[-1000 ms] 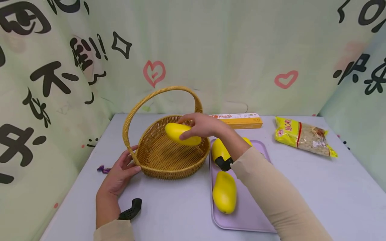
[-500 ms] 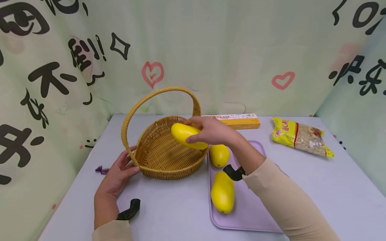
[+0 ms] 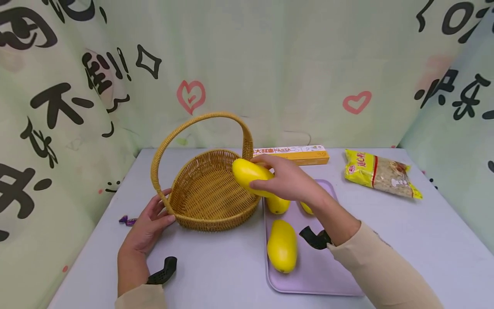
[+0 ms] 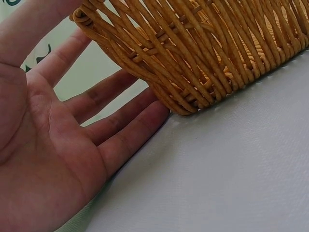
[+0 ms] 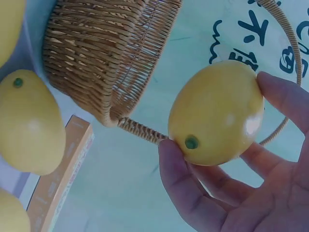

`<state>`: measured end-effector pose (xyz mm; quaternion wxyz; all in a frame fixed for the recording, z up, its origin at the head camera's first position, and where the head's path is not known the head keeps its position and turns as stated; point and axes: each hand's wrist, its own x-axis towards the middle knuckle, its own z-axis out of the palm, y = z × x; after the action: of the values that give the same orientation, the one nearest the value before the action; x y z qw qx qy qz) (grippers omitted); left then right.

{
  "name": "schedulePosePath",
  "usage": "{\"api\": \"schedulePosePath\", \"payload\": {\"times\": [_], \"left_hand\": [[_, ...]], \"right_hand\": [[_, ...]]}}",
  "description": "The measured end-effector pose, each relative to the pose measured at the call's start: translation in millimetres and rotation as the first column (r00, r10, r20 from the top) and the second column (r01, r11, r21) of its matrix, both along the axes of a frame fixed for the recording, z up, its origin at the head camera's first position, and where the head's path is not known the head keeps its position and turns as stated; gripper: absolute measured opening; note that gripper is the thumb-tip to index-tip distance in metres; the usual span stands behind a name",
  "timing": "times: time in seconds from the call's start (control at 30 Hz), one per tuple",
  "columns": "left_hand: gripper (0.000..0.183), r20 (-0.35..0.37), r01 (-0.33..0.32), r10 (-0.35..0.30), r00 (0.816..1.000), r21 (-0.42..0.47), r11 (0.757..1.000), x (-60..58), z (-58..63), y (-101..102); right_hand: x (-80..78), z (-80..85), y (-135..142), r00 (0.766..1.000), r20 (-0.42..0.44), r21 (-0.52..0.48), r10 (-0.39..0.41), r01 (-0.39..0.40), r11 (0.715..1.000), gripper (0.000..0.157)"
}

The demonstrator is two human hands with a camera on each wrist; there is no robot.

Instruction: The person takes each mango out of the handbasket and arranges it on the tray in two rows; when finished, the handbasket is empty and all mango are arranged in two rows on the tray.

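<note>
My right hand (image 3: 287, 178) holds a yellow mango (image 3: 246, 172) up over the right rim of a wicker basket (image 3: 214, 189) with a tall arched handle. In the right wrist view, thumb and fingertips grip the mango (image 5: 217, 113) round its sides, its green-dotted end showing. My left hand (image 3: 148, 225) rests against the basket's left end at the foot of the handle; in the left wrist view its straight, spread fingers touch the woven wall (image 4: 193, 53). More mangoes lie on a lilac tray (image 3: 320, 274): one near the front (image 3: 282, 246), others behind, partly hidden by the right hand and held mango.
A yellow-and-white pasta box (image 3: 305, 155) lies along the back of the table. To its right is a yellow-and-clear food packet (image 3: 380, 174). A purple-wrapped candy (image 3: 127, 220) lies left of the left hand. Printed curtains (image 3: 270, 77) stand close behind the table.
My right hand has carried the mango to the right, from over the basket's inside to its right rim. The left hand has stayed at the basket. The head view has turned slightly right.
</note>
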<state>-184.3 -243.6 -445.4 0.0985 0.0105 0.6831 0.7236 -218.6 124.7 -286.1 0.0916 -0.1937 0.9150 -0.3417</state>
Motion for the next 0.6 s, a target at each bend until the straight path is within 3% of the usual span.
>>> {"api": "schedulePosePath", "payload": {"times": [0.33,0.6], "left_hand": [[0.077,-0.011,-0.002,0.002,1.0,0.006,1.0,0.8,-3.1,-1.5],[0.076,-0.02,-0.004,0.004,1.0,0.011,1.0,0.3,-2.9,-0.1]], "right_hand": [[14.8,-6.7,22.9,0.997,0.015,0.025,-0.079,0.078,0.997,0.064],[31.7,-6.2,45.8,0.993,0.083,0.044,-0.089,0.085,0.995,0.065]]}}
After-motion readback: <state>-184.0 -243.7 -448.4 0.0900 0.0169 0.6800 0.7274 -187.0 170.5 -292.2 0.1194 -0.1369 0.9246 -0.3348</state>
